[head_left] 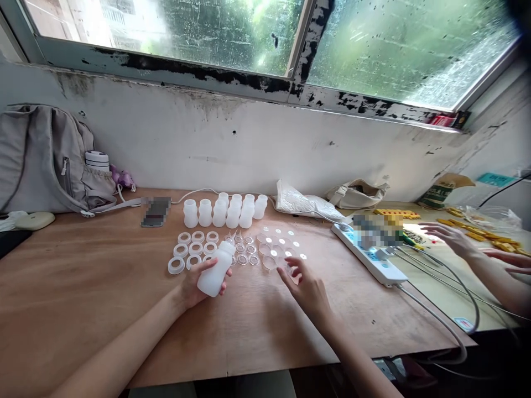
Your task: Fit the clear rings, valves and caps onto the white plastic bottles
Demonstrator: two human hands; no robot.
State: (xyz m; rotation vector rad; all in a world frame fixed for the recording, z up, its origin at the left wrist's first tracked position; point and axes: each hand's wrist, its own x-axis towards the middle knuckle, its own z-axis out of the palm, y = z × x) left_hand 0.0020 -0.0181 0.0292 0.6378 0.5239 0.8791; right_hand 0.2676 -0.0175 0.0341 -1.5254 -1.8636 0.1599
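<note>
My left hand (199, 283) is wrapped round a frosted white baby bottle (216, 271), held tilted above the table with its narrow top pointing up and right. Clear teats (240, 249) sit in rows just behind it. Left of the bottle are rows of white screw rings (181, 250), some partly hidden by my hand. My right hand (306, 287) hovers with its thumb and fingers apart and curved at the near edge of the clear round caps (269, 262). Whether it touches one I cannot tell. Small white discs (296, 244) lie among and beside the caps.
Several frosted bottles (219, 213) stand at the back. A phone (156, 213) and grey backpack (41, 155) are left. A power strip (369, 254) with cables lies right, before another person's hands (452, 240) and yellow parts (485, 232). A white plastic bag (305, 204) lies by the wall.
</note>
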